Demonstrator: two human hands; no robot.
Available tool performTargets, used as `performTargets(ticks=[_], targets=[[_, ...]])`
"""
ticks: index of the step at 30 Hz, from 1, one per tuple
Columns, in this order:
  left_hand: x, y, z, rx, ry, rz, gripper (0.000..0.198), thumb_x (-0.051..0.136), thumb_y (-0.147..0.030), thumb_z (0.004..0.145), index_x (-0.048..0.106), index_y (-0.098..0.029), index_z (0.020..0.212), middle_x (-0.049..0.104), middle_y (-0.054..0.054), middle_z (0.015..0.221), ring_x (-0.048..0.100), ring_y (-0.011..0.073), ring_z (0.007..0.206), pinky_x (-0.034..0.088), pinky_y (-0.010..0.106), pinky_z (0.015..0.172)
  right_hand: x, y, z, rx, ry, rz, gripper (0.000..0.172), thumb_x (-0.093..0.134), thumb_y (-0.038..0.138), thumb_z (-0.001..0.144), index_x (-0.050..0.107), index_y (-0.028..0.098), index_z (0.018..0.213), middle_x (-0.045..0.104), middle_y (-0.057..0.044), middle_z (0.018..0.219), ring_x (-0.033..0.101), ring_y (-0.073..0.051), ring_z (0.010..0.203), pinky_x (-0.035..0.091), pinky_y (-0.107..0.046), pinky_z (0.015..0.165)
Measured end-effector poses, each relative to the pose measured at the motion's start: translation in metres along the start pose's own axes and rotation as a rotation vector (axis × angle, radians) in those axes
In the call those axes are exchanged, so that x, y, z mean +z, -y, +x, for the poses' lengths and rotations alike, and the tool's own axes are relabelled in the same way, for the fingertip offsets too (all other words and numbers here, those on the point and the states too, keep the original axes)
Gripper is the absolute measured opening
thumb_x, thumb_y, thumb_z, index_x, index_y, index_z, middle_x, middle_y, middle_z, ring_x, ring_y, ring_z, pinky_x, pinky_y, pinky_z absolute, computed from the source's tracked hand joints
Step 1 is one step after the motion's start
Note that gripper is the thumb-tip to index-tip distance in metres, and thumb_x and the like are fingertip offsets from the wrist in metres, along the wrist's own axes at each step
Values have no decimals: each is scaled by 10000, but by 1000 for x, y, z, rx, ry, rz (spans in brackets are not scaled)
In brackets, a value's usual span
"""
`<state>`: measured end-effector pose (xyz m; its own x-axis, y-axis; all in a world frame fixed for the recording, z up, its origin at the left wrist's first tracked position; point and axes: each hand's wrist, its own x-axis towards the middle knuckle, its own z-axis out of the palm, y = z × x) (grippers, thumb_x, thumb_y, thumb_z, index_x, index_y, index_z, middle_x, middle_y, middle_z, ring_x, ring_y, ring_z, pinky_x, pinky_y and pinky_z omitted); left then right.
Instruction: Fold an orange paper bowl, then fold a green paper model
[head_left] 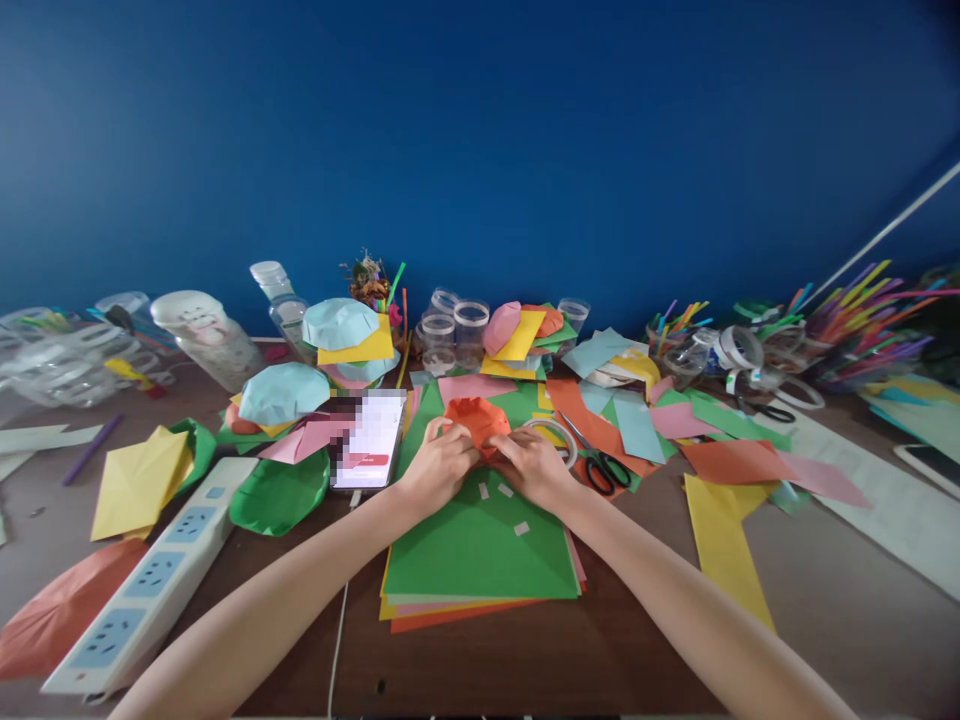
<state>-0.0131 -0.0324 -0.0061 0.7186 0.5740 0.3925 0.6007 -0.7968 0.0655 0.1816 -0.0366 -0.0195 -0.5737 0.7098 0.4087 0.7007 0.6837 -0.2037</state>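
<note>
An orange folded paper bowl (477, 416) is between my hands, above a stack of coloured paper whose top sheet is green (480, 560). My left hand (442, 460) grips the bowl's left edge with bent fingers. On the near right side, my right hand (531, 462) pinches the same rim, its fingertips partly hidden. Small white tape pieces (520, 528) lie on the green sheet just below the hands. Close to the right hand are a roll of clear tape (564, 432) and black-handled scissors (606, 470).
A white power strip (161, 570), a phone (369, 440) and a green paper bowl (281, 492) lie at left. Paper scraps (724, 540) spread rightward. Clear plastic cups (471, 328), a leaning bottle (281, 300) and bundled pipe cleaners (862, 320) stand along the blue wall.
</note>
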Motion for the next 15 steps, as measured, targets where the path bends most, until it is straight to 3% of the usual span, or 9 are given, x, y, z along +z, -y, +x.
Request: performTargets(ticks=[9,15], targets=[[-1,3,-2,-103,7,-10,177,458,-72,791,593,-184,821,625,22,806,516,194,928,246,437,916,-8,-4,-5,12,-133,0,227,579,220,816,565,203,1041,671,-71,915,615,-196,849,453,-323,787],[0,1,-3,-91,-66,-1,185,448,-112,830,581,-173,945,620,46,894,541,183,919,270,413,933,-7,2,-4,26,-104,55,257,551,191,822,545,184,1078,662,-92,935,608,-206,882,456,-340,796]])
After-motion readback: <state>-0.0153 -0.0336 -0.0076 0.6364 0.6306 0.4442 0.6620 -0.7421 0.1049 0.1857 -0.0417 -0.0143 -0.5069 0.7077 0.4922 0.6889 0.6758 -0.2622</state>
